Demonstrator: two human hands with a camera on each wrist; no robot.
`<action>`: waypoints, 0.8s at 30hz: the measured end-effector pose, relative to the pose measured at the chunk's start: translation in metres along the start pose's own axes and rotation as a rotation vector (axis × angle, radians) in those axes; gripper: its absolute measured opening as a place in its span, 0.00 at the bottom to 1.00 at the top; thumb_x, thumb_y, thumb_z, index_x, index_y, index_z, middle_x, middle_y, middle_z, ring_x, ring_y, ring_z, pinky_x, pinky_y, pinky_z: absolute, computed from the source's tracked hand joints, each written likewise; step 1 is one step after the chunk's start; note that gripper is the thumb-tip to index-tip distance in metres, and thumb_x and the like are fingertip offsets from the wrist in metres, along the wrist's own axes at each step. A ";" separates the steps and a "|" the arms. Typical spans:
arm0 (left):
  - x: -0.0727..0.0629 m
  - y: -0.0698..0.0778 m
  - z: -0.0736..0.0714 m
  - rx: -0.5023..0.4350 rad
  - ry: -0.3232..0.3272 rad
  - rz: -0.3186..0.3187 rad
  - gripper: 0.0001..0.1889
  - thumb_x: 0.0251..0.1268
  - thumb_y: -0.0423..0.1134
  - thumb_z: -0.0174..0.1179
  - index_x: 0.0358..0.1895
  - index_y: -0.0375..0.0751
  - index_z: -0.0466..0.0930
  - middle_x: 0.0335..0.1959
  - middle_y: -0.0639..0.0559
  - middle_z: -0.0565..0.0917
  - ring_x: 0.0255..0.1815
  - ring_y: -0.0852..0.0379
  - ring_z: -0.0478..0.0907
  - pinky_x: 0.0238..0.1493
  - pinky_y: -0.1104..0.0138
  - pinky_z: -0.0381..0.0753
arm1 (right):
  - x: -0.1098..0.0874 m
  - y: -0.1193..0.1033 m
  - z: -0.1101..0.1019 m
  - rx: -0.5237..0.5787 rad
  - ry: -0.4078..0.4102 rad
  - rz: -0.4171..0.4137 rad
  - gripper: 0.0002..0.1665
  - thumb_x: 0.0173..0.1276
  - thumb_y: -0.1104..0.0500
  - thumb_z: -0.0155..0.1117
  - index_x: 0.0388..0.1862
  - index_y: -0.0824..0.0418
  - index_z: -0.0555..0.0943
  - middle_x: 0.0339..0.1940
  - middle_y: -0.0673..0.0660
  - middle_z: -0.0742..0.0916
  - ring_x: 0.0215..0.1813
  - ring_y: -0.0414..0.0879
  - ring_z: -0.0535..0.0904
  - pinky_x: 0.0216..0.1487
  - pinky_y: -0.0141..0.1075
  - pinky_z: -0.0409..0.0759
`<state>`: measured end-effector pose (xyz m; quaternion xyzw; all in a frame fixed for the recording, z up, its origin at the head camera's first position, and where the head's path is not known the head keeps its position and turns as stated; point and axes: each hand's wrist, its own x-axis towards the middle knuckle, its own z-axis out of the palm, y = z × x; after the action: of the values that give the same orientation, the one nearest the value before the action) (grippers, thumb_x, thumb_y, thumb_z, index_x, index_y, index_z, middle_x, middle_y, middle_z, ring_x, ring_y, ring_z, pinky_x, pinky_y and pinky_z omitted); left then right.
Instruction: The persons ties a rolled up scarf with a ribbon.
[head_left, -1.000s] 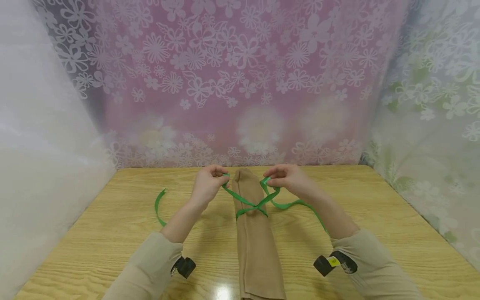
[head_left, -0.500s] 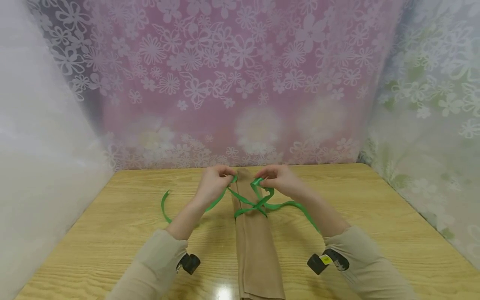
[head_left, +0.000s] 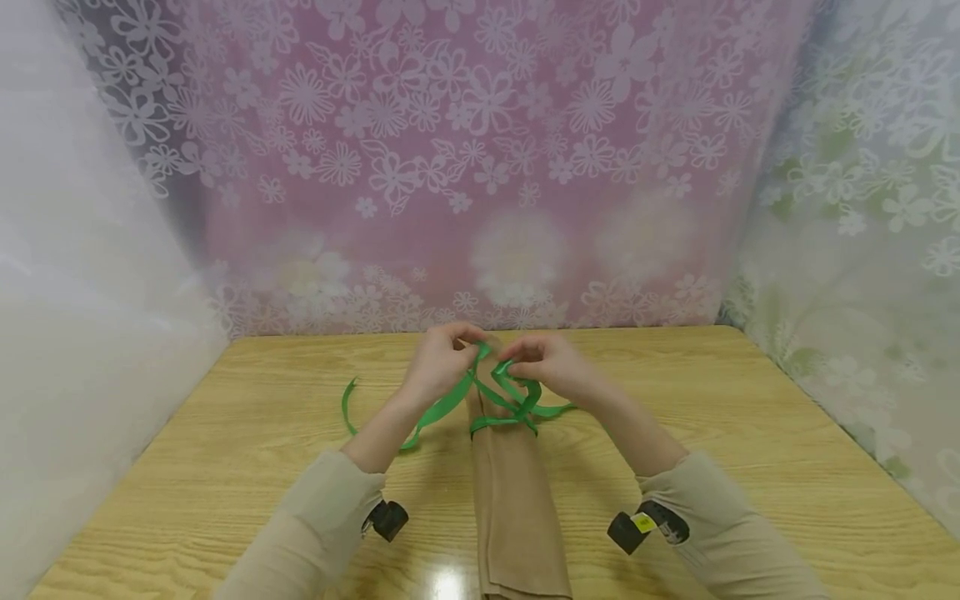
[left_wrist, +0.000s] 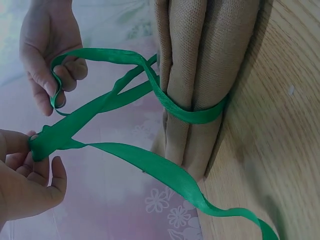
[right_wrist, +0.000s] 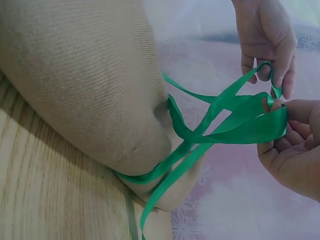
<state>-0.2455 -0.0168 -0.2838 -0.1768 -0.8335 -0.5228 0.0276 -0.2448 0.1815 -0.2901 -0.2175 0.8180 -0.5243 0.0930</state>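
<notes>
A long brown cloth roll (head_left: 517, 517) lies lengthwise on the table, and a green ribbon (head_left: 504, 422) circles it near its far end. Over the roll, my left hand (head_left: 442, 362) pinches one part of the ribbon between thumb and fingers. Close to its right, my right hand (head_left: 558, 368) pinches a folded loop (right_wrist: 250, 132) of the same ribbon. Between the hands and the roll the two strands cross, as the left wrist view of the ribbon (left_wrist: 192, 116) shows. From the left hand a loose tail (left_wrist: 155, 167) hangs down to the table.
The wood-grain table (head_left: 225, 500) runs back to a pink floral curtain (head_left: 450, 167). Pale sheeting (head_left: 97, 250) hangs on the left, a floral sheet (head_left: 862, 250) on the right. One ribbon end (head_left: 347, 404) curls on the table beyond the left forearm.
Both hands have moved inward, bringing their pinched ribbon parts close together above the roll. The left tail has slid rightward, and the right tail has drawn in behind the right forearm.
</notes>
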 end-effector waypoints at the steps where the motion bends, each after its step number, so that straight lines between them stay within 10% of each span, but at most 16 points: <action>1: 0.000 0.000 0.001 -0.007 0.002 0.007 0.10 0.62 0.30 0.53 0.43 0.38 0.82 0.38 0.48 0.82 0.31 0.50 0.77 0.20 0.71 0.68 | 0.000 0.000 0.001 0.003 -0.002 0.007 0.13 0.67 0.65 0.56 0.49 0.65 0.78 0.47 0.59 0.81 0.50 0.53 0.77 0.50 0.44 0.75; 14: -0.001 -0.003 0.009 -0.156 0.023 0.092 0.07 0.61 0.29 0.58 0.38 0.37 0.85 0.38 0.48 0.85 0.28 0.62 0.75 0.22 0.72 0.69 | 0.004 0.005 0.007 0.275 0.013 0.046 0.32 0.65 0.66 0.57 0.67 0.65 0.60 0.31 0.53 0.85 0.39 0.48 0.80 0.44 0.40 0.76; 24: -0.002 -0.003 0.015 -0.251 0.022 0.110 0.06 0.60 0.27 0.59 0.37 0.30 0.84 0.39 0.42 0.85 0.43 0.51 0.80 0.37 0.67 0.80 | 0.005 0.005 0.014 0.319 0.002 0.067 0.29 0.65 0.66 0.58 0.65 0.66 0.65 0.41 0.56 0.86 0.46 0.47 0.80 0.52 0.44 0.75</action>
<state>-0.2419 -0.0050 -0.2935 -0.2185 -0.7502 -0.6226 0.0432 -0.2454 0.1696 -0.3006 -0.1717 0.7313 -0.6444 0.1429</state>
